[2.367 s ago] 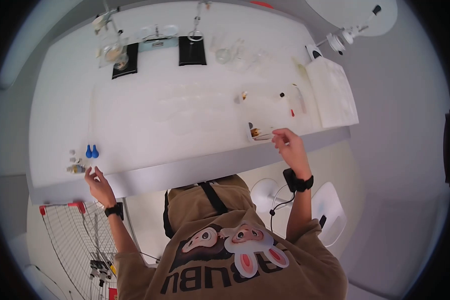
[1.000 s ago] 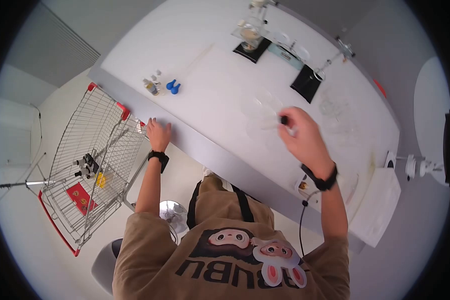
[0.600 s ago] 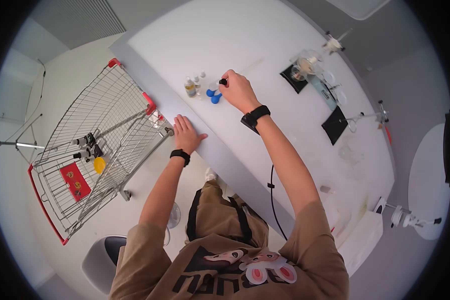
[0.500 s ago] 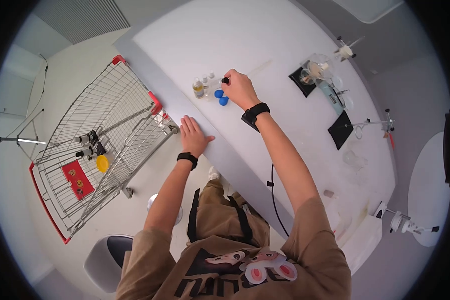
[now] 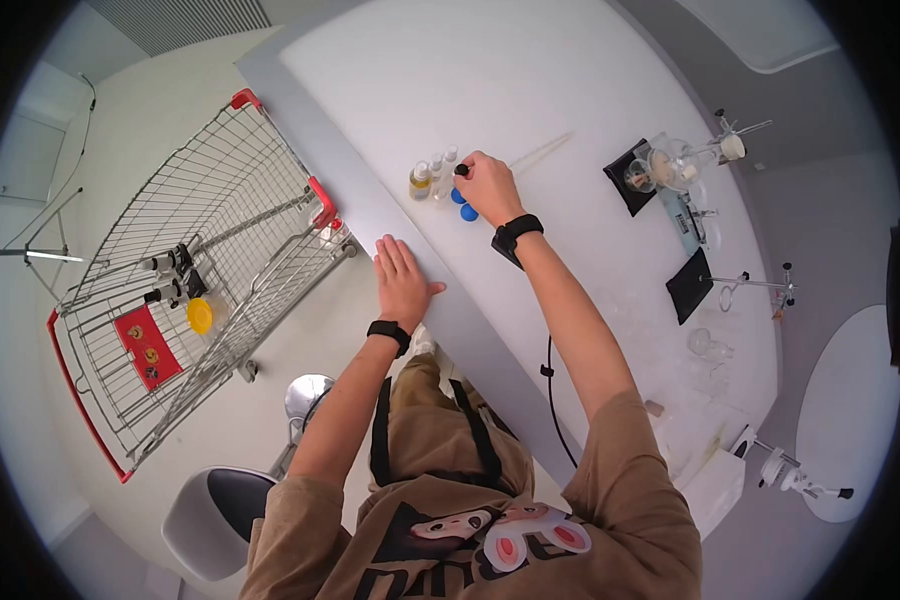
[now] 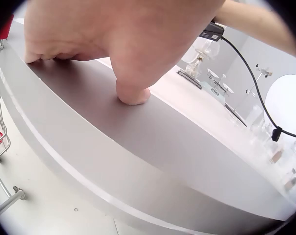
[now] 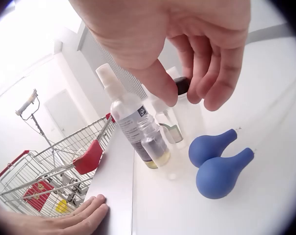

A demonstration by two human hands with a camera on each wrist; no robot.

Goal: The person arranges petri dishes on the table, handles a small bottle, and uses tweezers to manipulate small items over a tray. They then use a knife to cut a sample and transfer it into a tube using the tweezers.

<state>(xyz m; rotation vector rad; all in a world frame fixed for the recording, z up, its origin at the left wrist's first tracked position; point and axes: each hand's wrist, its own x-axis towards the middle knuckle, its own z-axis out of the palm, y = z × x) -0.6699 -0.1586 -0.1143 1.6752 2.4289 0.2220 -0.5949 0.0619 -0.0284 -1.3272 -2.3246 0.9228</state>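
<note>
The right hand pinches the black cap of a clear bottle between thumb and fingers; the bottle is upright at the table, and whether its base touches is unclear. Beside it in the right wrist view stand a spray bottle with yellowish liquid and a small open clear bottle. Two blue rubber bulbs lie close to it. The left hand rests with fingers extended on the grey table edge, holding nothing.
A wire shopping cart with red trim stands left of the table. Glassware on stands, a black base and clear flasks are along the far side. Thin glass rods lie past the bulbs. A cable hangs by the right arm.
The right hand has moved from the table's other end to the bottles and bulbs, bringing the black-capped bottle. The left hand has shifted along the edge and lies flat. The head view has turned.
</note>
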